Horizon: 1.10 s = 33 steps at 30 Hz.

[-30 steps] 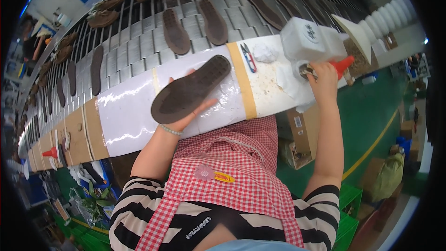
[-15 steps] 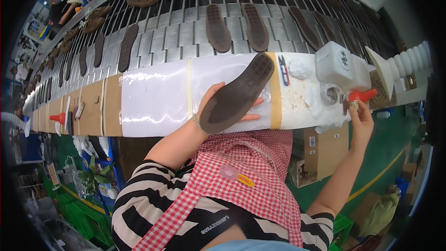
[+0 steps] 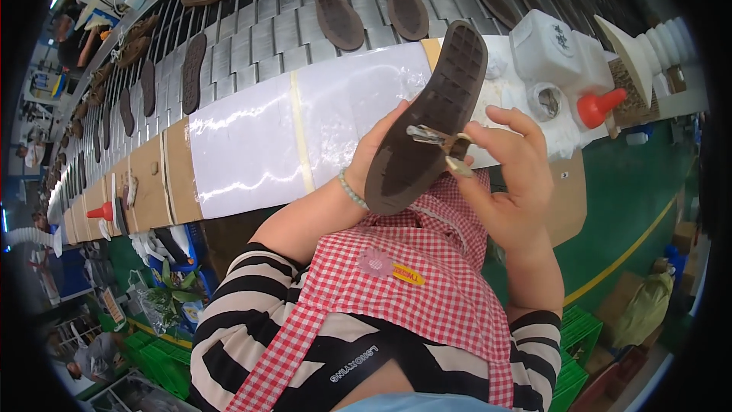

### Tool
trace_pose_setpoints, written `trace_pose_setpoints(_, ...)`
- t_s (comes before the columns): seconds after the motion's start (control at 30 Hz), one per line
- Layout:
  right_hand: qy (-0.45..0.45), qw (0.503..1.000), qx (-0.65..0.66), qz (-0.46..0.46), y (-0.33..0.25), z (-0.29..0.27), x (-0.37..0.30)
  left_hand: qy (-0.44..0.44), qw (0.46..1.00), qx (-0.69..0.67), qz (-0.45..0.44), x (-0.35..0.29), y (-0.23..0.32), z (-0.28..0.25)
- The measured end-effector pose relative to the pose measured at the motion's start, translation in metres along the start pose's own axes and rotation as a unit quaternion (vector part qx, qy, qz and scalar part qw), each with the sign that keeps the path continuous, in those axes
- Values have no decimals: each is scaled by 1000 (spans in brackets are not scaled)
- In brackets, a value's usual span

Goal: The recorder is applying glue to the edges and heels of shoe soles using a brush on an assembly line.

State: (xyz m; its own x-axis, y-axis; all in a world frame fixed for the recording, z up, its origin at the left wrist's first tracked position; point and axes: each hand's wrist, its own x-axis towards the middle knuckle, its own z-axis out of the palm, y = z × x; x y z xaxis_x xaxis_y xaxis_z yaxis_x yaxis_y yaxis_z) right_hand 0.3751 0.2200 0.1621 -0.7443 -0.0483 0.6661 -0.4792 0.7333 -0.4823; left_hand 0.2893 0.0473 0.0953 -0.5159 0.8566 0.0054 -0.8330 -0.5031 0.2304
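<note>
A dark brown shoe sole (image 3: 427,118) is held tilted above the front edge of the bench, toe end up and away from me. My left hand (image 3: 379,145) supports it from beneath and along its left edge, with most fingers hidden behind it. Between the thumb and fingers of my right hand (image 3: 507,175) is a small brush (image 3: 438,138) with a pale, wet-looking tip. That tip lies over the middle of the sole, and the sole's surface looks shiny below it.
Behind the covered bench (image 3: 358,99), a slatted metal conveyor (image 3: 297,23) carries soles and shoes. To the right stand a white plastic canister (image 3: 545,46), an open jar (image 3: 547,99), a red-capped bottle (image 3: 600,107) and a white hose (image 3: 667,42). A cardboard box (image 3: 568,198) sits below.
My right hand has come left from beside the red-capped bottle to the sole, bringing the brush. My left hand has shifted the sole slightly right and turned it more upright.
</note>
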Motion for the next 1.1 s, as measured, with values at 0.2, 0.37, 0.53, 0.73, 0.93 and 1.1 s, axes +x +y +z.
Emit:
trace_pose_setpoints(0.2,-30,998,-24,-59,-2,16,-4,-6,999,-48,11,-1,-4,-7)
trace_pose_setpoints(0.37,-48,996,18,-67,-7,17,-8,59,998,-3,0,0,-1,2)
trace_pose_setpoints(0.53,-56,996,10,-73,-8,21,-9,57,998,-32,-6,4,-2,6)
trace_pose_setpoints(0.73,-125,985,61,-98,-14,20,-13,35,998,-41,-14,9,0,-7)
trace_pose_setpoints(0.93,-178,974,32,-135,-13,11,-7,58,990,-109,-70,3,0,-1)
trace_pose_setpoints(1.1,-229,963,3,-144,-16,-2,-2,21,983,-152,-104,2,0,-11)
